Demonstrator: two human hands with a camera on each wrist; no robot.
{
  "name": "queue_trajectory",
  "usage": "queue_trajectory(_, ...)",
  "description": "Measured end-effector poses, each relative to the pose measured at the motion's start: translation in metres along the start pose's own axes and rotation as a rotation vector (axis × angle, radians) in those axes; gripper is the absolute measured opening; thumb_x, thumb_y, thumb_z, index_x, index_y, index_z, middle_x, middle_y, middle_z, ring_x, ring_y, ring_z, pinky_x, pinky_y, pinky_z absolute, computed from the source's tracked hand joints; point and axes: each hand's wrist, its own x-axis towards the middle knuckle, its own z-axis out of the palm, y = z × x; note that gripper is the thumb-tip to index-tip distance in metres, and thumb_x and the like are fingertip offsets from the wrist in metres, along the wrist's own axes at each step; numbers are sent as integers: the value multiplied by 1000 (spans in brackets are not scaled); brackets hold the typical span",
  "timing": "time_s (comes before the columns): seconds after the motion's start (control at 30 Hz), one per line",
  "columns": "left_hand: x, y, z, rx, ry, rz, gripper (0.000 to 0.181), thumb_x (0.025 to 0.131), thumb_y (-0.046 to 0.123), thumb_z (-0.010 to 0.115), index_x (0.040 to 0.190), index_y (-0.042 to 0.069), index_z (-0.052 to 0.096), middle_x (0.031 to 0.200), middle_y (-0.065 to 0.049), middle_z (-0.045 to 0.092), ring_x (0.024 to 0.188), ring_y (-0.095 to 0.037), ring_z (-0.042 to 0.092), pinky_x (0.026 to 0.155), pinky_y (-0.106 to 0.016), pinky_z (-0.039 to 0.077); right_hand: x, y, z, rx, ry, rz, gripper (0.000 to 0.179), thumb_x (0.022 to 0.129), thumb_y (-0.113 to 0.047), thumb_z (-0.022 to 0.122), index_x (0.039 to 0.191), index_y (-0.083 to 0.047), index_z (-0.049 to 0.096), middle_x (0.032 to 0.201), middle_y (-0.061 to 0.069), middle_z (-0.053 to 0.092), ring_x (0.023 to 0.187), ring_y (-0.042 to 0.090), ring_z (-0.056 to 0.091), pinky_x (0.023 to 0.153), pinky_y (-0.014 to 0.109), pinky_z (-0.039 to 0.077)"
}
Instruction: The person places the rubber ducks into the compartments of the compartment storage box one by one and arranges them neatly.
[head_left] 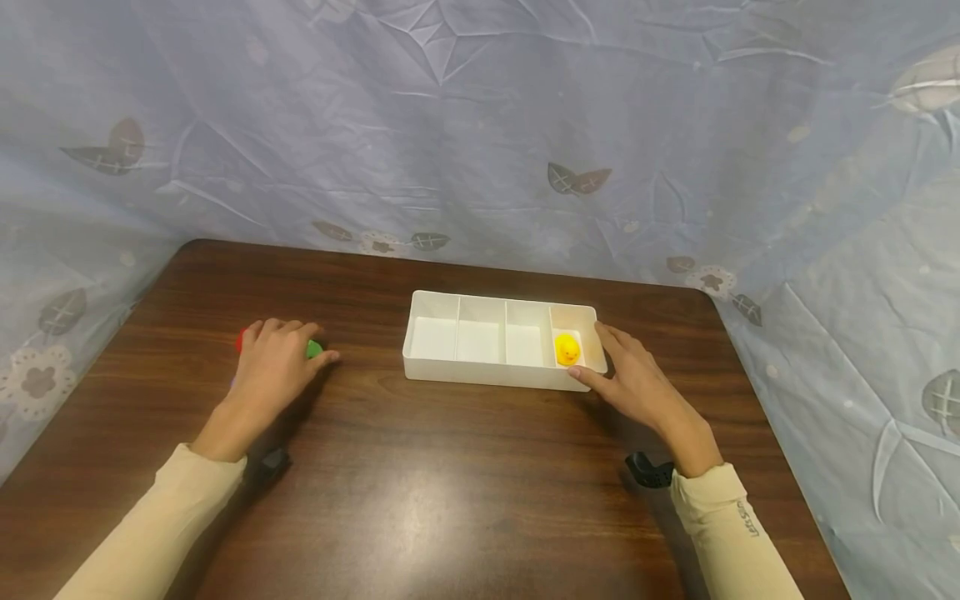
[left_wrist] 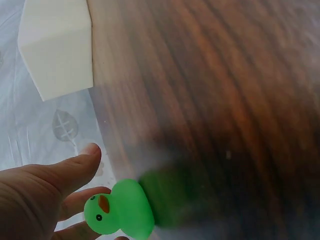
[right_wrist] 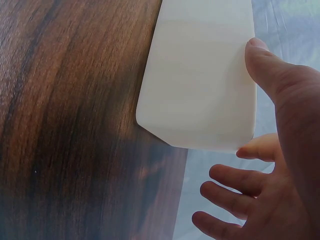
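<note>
My left hand [head_left: 276, 358] is over a green toy duck [left_wrist: 131, 207] at the left of the table. Its thumb stands apart from the duck, and the other fingers lie behind it, partly hidden. Beyond this hand a bit of a red object [head_left: 240, 340] shows; the hand covers the rest. At the right end of a white four-part box [head_left: 495, 373], my right hand [head_left: 637, 379] has its thumb at the front rim and its index fingertip at the end wall. The other fingers are spread, holding nothing. A yellow toy duck [head_left: 567, 350] sits in the rightmost compartment.
The box stands on a dark brown wooden table [head_left: 420, 483], toward the far edge. A pale patterned cloth [head_left: 480, 150] hangs behind the table and along both sides. Black wrist straps [head_left: 648, 472] show below the wrists.
</note>
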Motion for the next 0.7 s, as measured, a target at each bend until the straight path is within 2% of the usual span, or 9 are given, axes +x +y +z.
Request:
queue_trajectory(0.17, 0, -3, 0, 19, 3, -27, 49, 97, 38, 78, 127, 1, 70, 128, -29, 72, 127, -59, 57, 117, -81, 29, -1, 0, -1, -5, -5, 2, 97, 102, -58, 65, 168, 0, 24, 170, 32, 32, 154, 57, 33, 122, 75, 32)
queue_trajectory(0.4, -1, -6, -1, 41, 12, -56, 54, 96, 42, 78, 128, -1, 69, 125, -30, 73, 122, -59, 58, 114, -79, 34, -1, 1, 0, -5, -5, 1, 97, 102, -58, 65, 168, -1, 24, 170, 32, 32, 154, 57, 33, 123, 74, 32)
queue_trajectory(0.7, -6, -7, -4, 57, -30, -85, 63, 93, 45, 81, 134, 1, 65, 126, -29, 72, 121, -57, 57, 112, -78, 34, -1, 1, 0, 1, -8, 5, 97, 102, -59, 65, 169, -2, 23, 171, 31, 30, 155, 56, 31, 123, 74, 31)
